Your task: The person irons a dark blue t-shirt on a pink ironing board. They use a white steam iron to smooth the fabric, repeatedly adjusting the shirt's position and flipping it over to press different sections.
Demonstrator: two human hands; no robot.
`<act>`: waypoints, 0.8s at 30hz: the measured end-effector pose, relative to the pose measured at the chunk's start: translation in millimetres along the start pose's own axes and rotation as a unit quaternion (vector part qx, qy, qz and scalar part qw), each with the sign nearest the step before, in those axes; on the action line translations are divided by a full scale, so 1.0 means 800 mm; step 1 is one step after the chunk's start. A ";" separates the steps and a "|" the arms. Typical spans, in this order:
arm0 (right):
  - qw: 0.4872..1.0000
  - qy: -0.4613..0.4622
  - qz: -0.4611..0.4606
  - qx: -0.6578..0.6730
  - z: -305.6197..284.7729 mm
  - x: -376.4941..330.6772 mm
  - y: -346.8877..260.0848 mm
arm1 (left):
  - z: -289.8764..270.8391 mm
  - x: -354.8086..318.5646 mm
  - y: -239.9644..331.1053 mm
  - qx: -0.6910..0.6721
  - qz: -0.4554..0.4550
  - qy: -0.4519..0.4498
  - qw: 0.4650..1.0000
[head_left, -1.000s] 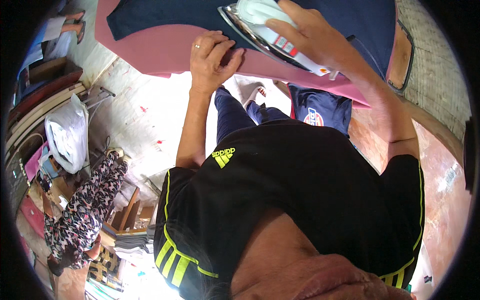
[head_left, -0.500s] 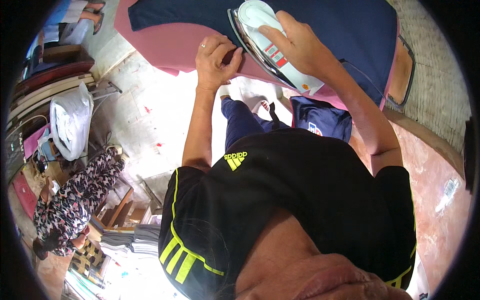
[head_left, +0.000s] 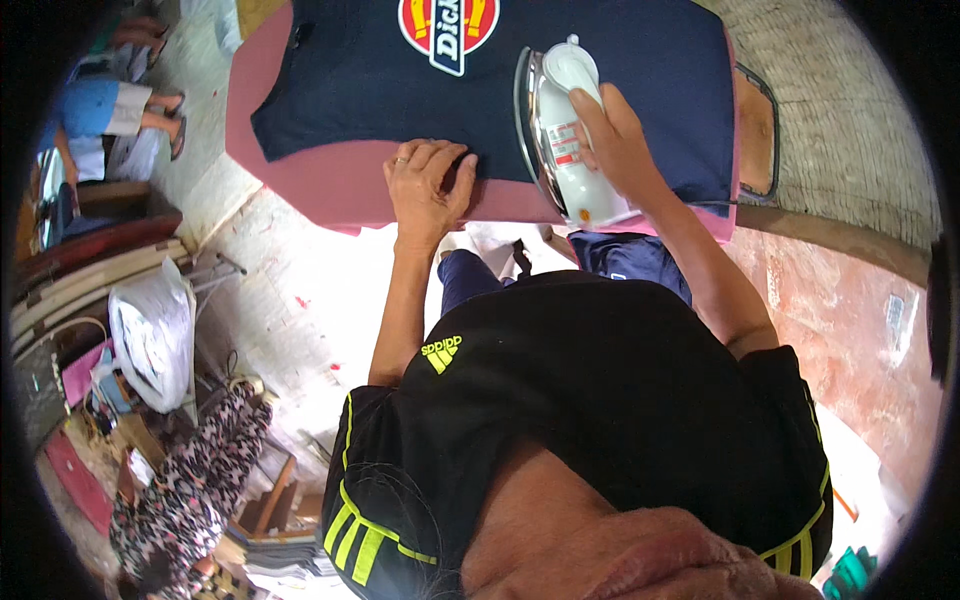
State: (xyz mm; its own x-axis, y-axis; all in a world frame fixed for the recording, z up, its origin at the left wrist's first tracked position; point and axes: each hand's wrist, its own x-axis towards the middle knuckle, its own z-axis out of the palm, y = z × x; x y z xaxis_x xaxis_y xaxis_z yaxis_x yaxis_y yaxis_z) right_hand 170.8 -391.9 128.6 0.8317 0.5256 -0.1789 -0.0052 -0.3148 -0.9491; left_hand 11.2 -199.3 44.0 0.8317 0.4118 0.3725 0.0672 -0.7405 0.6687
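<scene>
A navy T-shirt (head_left: 350, 95) with a red, yellow and white print lies spread over a pink-covered ironing board (head_left: 255, 120). My right hand (head_left: 622, 145) is wrapped round the handle of a white clothes iron (head_left: 556, 135), whose metal soleplate edge faces left. The iron rests over the right part of the shirt and reaches past its near edge. Left of it, my left hand (head_left: 425, 190) lies at the shirt's near edge, fingers curled and thumb bent in, closed on the cloth there. The fingertips are partly hidden.
Dark navy cloth (head_left: 625, 258) hangs or lies below the board's near side. A metal frame (head_left: 765, 130) juts from its right end. Leftward are a plastic-wrapped bundle (head_left: 150, 330), a person in patterned clothes (head_left: 195, 480) and another person in blue (head_left: 85, 108).
The iron and my right hand appear farther right along the shirt. The view has shifted, bringing the shirt's print into sight. My left hand stays at the near edge, with its fingers lying lower.
</scene>
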 end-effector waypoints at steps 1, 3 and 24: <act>1.000 0.014 0.004 0.020 0.006 0.015 -0.006 | -0.005 0.011 0.001 -0.010 -0.027 -0.022 0.999; 0.998 0.035 0.010 0.061 0.018 0.046 -0.023 | -0.004 0.042 -0.007 -0.004 0.049 0.008 0.999; 0.945 0.051 -0.029 -0.322 -0.132 0.244 -0.063 | 0.110 0.159 -0.007 0.178 0.198 -0.120 0.957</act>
State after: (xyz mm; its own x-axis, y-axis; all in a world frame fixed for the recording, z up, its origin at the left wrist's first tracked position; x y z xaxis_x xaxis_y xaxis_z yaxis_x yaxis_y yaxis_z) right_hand 392.4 -356.8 168.9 0.8699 0.4876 -0.0740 0.3532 -0.7208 -0.5964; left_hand 164.9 -189.7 31.0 0.9305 -0.0397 0.3641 -0.1310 -0.9644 0.2295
